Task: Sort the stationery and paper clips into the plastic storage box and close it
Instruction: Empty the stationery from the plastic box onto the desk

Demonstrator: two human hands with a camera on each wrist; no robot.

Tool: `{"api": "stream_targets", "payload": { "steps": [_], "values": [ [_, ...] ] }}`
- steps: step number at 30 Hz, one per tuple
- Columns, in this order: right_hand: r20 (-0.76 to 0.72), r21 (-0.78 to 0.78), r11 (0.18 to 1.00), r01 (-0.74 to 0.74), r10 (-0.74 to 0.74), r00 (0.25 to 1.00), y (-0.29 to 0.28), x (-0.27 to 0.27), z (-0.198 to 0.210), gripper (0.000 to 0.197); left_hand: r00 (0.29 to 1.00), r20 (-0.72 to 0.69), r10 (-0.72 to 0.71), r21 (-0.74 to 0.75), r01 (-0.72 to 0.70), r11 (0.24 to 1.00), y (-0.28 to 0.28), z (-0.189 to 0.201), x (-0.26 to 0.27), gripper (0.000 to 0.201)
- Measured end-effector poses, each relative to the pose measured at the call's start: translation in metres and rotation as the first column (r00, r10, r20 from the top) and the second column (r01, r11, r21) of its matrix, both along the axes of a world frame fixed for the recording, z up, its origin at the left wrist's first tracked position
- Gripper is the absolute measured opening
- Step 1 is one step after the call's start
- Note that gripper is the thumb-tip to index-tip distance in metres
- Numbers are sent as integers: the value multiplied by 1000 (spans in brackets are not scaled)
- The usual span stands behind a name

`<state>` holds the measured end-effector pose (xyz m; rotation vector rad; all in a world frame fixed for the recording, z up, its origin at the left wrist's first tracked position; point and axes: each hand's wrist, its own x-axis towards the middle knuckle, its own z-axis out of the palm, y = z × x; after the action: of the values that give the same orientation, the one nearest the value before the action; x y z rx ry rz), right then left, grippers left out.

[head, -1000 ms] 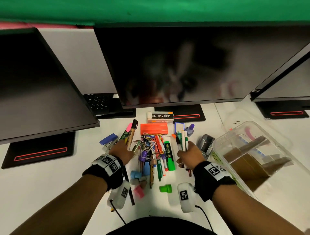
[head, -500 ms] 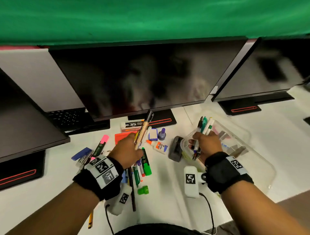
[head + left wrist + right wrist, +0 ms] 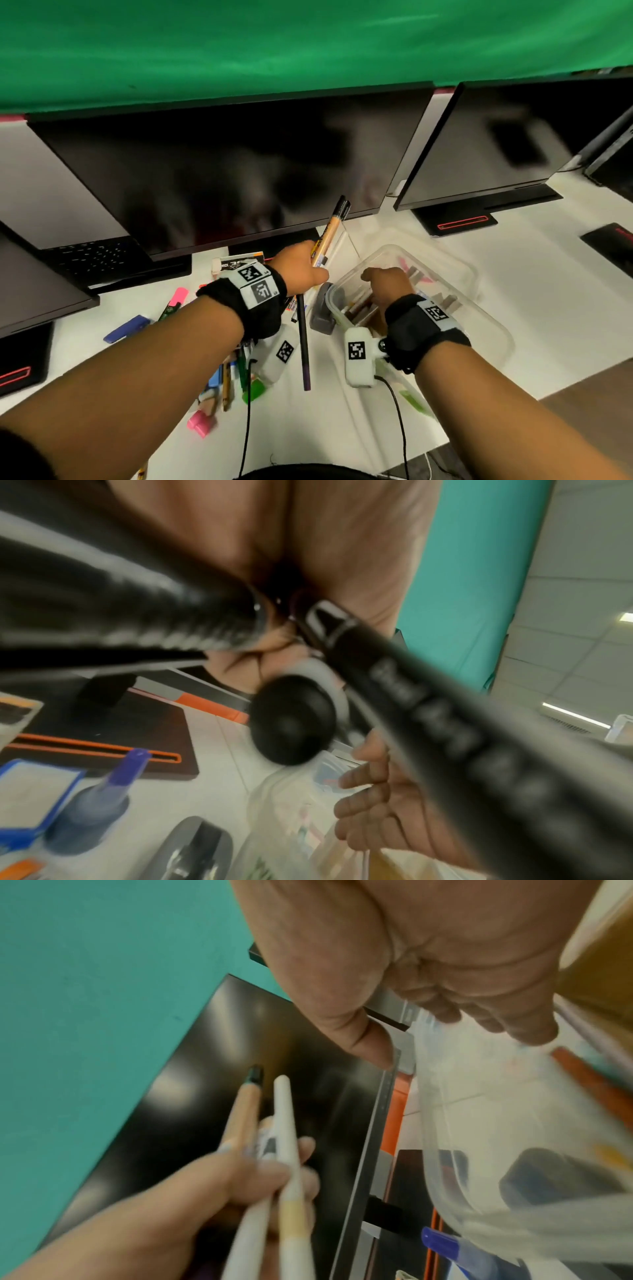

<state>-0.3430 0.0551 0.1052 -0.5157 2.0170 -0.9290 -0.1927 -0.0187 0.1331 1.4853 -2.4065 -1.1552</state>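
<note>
Head view first: I read "NO.35" on a small staples box (image 3: 239,264) lying just behind my left wrist, and square black-and-white tags on both wristbands; no other writing is clear. My left hand (image 3: 297,270) is curled round a bundle of pens (image 3: 325,240) that sticks up past the knuckles, with a long dark pen running down below the palm. My right hand (image 3: 388,284) reaches down inside the clear plastic storage box (image 3: 479,308), above the cardboard dividers; from here I cannot tell how its fingers lie. A grey stapler (image 3: 322,313) sits between the two hands, touching the box's near corner, and loose markers lie on the white desk (image 3: 342,428) under my left forearm. Left wrist view: blurred white lettering runs along a black pen barrel (image 3: 445,737) that I cannot read. This view shows what the head view hides: the right hand's fingers (image 3: 363,802) are relaxed and slightly spread, holding nothing, over the box. A blue-capped glue bottle (image 3: 95,804) stands below the gripping fingers. Right wrist view: the thumb (image 3: 369,1042) and fingers are loosely extended over the box wall (image 3: 479,1137). It also shows the left hand's fingers (image 3: 260,1183) pinching a tan pen and two white ones.
</note>
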Motion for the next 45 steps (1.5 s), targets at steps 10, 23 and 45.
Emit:
{"api": "stream_targets", "payload": {
  "steps": [10,23,45],
  "values": [
    [162,-149,955,-255,278,947,43,5,17,23,1000,-7,-5,-88,4,996,-17,1,-85,33],
    [75,75,906,-417,412,908,54,-19,11,13,989,-80,124,-2,-125,992,-25,-22,-104,10],
    [19,55,993,-101,100,995,4,-42,-13,12,900,311,-305,-37,332,943,9,-44,-95,44]
  ]
}}
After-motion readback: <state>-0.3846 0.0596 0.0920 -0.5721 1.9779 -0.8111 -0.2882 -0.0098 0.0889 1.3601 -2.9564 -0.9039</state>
